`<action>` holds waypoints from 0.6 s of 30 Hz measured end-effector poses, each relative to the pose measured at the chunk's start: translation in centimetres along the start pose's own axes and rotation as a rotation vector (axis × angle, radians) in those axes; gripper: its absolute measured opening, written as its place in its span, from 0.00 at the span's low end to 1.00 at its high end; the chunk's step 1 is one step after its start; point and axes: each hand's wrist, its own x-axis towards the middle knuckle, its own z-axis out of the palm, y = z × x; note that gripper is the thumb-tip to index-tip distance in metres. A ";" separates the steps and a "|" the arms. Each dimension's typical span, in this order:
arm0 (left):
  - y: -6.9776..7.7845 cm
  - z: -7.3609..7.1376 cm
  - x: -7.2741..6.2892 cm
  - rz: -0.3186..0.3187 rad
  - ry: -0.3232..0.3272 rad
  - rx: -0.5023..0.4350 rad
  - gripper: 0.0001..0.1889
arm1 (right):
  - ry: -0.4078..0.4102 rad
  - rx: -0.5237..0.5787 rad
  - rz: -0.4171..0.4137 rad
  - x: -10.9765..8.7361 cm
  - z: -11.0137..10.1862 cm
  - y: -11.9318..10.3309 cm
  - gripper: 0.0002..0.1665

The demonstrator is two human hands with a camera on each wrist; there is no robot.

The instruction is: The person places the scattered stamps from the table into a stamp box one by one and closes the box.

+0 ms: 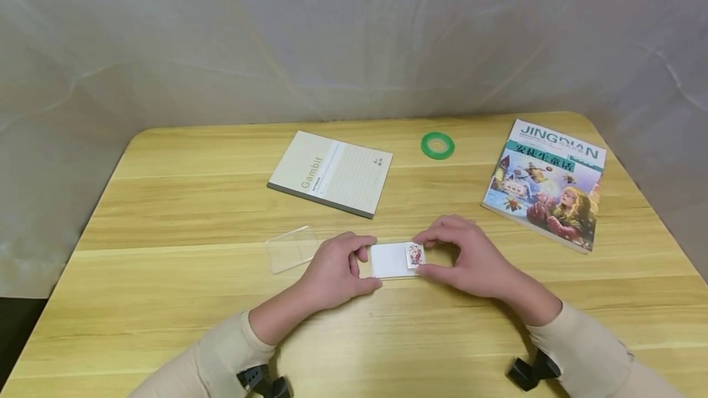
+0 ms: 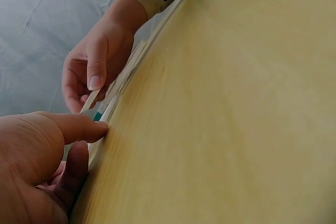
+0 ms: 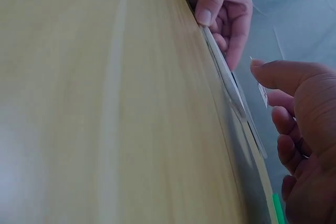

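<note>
In the head view a flat white rectangular piece (image 1: 387,260) lies low over the table between both hands. My left hand (image 1: 334,272) grips its left end, thumb at the near edge and index finger at the far edge. My right hand (image 1: 478,260) pinches a small white card with a red and blue print (image 1: 415,255) above the piece's right end. The right wrist view shows this printed card (image 3: 263,94) between thumb and fingers, lifted clear of the white piece. A clear plastic lid (image 1: 290,250) lies left of the left hand, partly hidden by it.
A beige notebook (image 1: 337,171) lies behind the hands. Right of it is a green tape roll (image 1: 429,148), and at the far right a colourful storybook (image 1: 547,186). All are on the wooden table (image 1: 182,214), with a grey sheet (image 1: 332,35) hanging behind.
</note>
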 end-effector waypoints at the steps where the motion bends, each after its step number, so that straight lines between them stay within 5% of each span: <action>1: 0.0 0.0 0.0 -0.005 -0.003 -0.001 0.33 | 0.000 0.006 -0.004 0.2 0.2 -0.1 0.23; 18: 0.0 -0.1 0.1 -0.020 -0.019 -0.007 0.33 | -0.058 -0.012 0.062 1.8 2.6 -1.1 0.22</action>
